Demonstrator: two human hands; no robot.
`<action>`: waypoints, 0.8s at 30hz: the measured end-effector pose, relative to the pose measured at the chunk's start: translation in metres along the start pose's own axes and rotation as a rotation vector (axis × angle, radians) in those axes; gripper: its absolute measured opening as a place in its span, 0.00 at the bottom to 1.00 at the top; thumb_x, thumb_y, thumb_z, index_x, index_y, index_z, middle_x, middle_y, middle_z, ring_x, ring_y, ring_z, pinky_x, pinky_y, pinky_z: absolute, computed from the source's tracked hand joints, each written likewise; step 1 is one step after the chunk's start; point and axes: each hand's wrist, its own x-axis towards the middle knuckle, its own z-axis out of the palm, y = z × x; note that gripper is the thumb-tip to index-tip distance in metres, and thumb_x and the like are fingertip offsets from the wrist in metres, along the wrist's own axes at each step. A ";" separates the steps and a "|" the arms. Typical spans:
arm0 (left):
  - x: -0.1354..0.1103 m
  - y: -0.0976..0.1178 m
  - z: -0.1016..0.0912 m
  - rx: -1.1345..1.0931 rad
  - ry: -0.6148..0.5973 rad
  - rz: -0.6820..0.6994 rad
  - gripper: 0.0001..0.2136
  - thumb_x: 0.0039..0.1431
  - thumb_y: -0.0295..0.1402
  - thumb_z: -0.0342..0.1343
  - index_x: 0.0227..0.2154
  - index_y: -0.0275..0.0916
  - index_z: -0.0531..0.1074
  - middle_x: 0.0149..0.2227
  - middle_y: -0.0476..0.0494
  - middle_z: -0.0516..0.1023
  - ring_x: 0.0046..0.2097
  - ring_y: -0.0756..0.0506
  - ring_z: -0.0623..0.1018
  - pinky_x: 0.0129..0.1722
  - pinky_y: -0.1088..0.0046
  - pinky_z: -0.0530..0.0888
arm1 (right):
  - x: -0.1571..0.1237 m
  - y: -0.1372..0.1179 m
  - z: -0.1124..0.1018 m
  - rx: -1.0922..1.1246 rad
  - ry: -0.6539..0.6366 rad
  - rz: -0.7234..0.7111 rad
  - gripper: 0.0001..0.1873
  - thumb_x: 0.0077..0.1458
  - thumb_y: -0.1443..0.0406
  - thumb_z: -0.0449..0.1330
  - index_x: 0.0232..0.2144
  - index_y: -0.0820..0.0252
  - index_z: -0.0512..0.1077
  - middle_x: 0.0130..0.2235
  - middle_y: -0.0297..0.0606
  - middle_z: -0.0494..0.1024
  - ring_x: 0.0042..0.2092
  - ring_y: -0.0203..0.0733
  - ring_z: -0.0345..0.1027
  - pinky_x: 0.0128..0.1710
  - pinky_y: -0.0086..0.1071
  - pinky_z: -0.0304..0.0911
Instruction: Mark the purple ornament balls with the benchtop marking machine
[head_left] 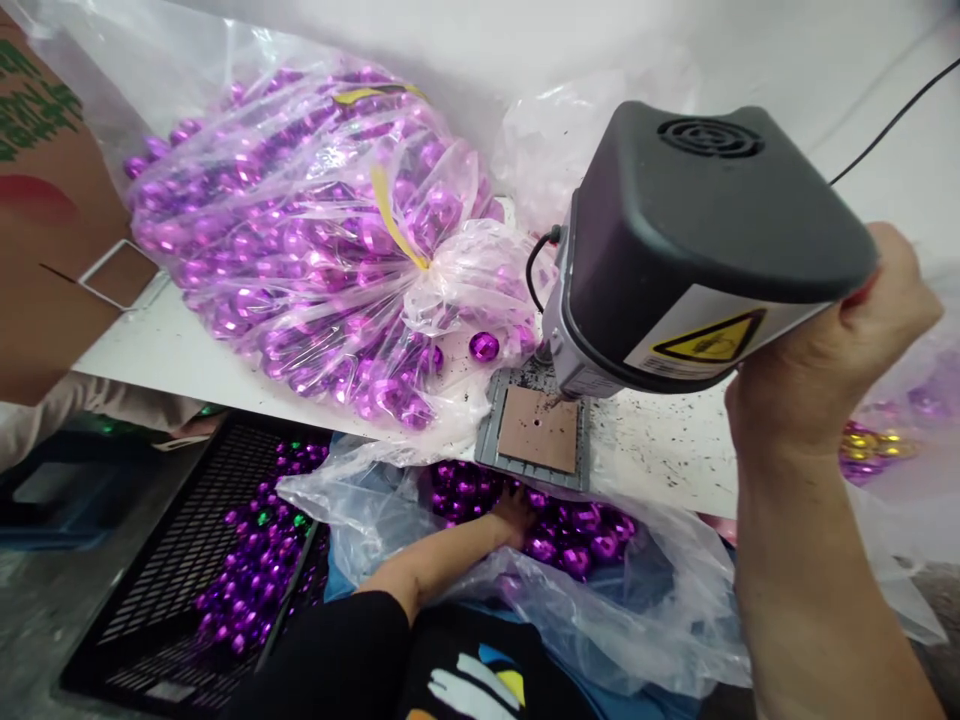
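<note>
My left hand [516, 508] reaches down into an open clear plastic bag [645, 610] in my lap, full of shiny purple balls [581, 535]; its fingers are buried among the balls. My right hand [832, 350] is raised at the right side of a small bench drill press [675, 240] with a black top cover, fingers curled behind it, seemingly on a lever I cannot see. The drill bit points down at a brown pad on the grey base plate [538, 430]. One loose purple ball [484, 346] lies on the table beside the drill.
A big tied bag of purple balls [315, 240] lies on the white table [172, 350]. A black mesh crate [195, 560] with more purple balls sits on the floor at left. A cardboard box [45, 200] stands far left. Another bag with gold and purple balls [877, 445] is at right.
</note>
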 end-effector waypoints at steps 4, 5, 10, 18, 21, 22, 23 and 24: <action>-0.023 -0.042 -0.008 -0.061 0.081 -0.021 0.22 0.59 0.42 0.61 0.55 0.44 0.71 0.65 0.40 0.65 0.68 0.34 0.60 0.68 0.46 0.52 | -0.001 0.000 0.000 -0.014 -0.014 0.011 0.27 0.57 0.46 0.55 0.22 0.62 0.54 0.24 0.28 0.48 0.28 0.24 0.43 0.30 0.27 0.41; -0.032 -0.057 -0.015 -0.075 0.129 -0.070 0.21 0.62 0.42 0.59 0.56 0.41 0.70 0.64 0.37 0.66 0.66 0.34 0.62 0.66 0.44 0.56 | -0.001 0.000 -0.001 -0.014 -0.020 0.009 0.28 0.57 0.45 0.55 0.22 0.62 0.55 0.23 0.28 0.49 0.28 0.24 0.44 0.30 0.28 0.41; -0.074 -0.101 -0.048 -0.185 0.316 -0.236 0.17 0.66 0.38 0.56 0.53 0.38 0.69 0.54 0.39 0.72 0.52 0.41 0.76 0.50 0.57 0.76 | -0.002 0.004 -0.004 -0.042 -0.033 0.022 0.27 0.58 0.46 0.53 0.23 0.63 0.59 0.21 0.28 0.53 0.26 0.24 0.46 0.28 0.30 0.42; -0.153 -0.039 -0.112 -0.295 0.209 0.103 0.08 0.59 0.42 0.62 0.37 0.46 0.79 0.35 0.47 0.81 0.38 0.42 0.81 0.41 0.66 0.76 | -0.003 0.008 -0.006 -0.088 -0.017 0.053 0.17 0.56 0.54 0.56 0.25 0.63 0.65 0.22 0.29 0.58 0.26 0.25 0.49 0.28 0.29 0.46; -0.165 -0.018 -0.179 -0.358 0.325 0.257 0.14 0.68 0.45 0.49 0.44 0.47 0.77 0.39 0.49 0.81 0.39 0.45 0.80 0.37 0.72 0.75 | -0.003 0.008 -0.007 -0.108 -0.008 0.073 0.16 0.55 0.56 0.57 0.24 0.63 0.65 0.22 0.28 0.58 0.27 0.26 0.50 0.29 0.29 0.47; -0.160 -0.013 -0.204 -0.311 0.528 0.203 0.15 0.69 0.43 0.47 0.44 0.43 0.76 0.39 0.46 0.81 0.39 0.44 0.80 0.39 0.70 0.74 | -0.003 0.008 -0.007 -0.107 -0.009 0.078 0.16 0.54 0.56 0.57 0.24 0.63 0.65 0.22 0.28 0.59 0.27 0.26 0.50 0.29 0.29 0.47; -0.151 -0.011 -0.226 -0.227 0.728 0.103 0.14 0.69 0.40 0.47 0.44 0.40 0.75 0.42 0.43 0.80 0.42 0.42 0.79 0.43 0.67 0.73 | -0.003 0.008 -0.007 -0.105 -0.012 0.081 0.16 0.54 0.56 0.57 0.24 0.63 0.65 0.22 0.28 0.59 0.27 0.26 0.50 0.29 0.29 0.47; -0.138 -0.009 -0.246 -0.134 0.881 -0.006 0.12 0.68 0.36 0.49 0.47 0.37 0.73 0.47 0.38 0.78 0.47 0.40 0.77 0.47 0.63 0.72 | -0.004 0.008 -0.007 -0.101 -0.017 0.084 0.15 0.54 0.56 0.57 0.25 0.63 0.66 0.22 0.28 0.59 0.27 0.26 0.50 0.29 0.29 0.47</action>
